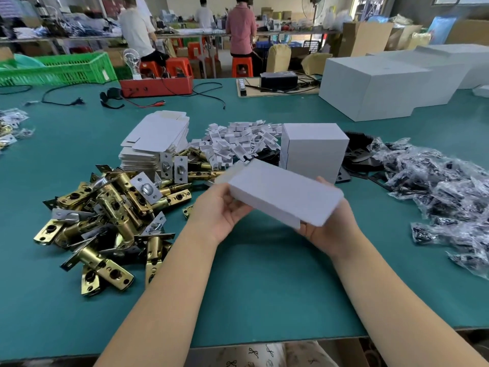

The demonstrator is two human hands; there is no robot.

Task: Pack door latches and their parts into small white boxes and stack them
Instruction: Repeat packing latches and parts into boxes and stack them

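I hold a small white box (284, 190) above the green table (264, 287), tilted, with its far end blurred. My left hand (221, 207) grips its left end and my right hand (330, 226) grips its right end from below. A heap of brass door latches (111, 215) lies to the left. Flat unfolded box blanks (156, 139) are stacked behind the heap. A stack of closed white boxes (315, 149) stands just beyond the held box. Small white plastic parts (238, 141) lie in a pile between the blanks and the stack.
Clear bags of dark parts (436, 186) spread across the right side, with black plates (357, 154) beside the box stack. Large white cartons (383, 83) stand at the back right. A red tray (156, 86), cables and a green crate (58, 70) sit at the back left. People work at far tables.
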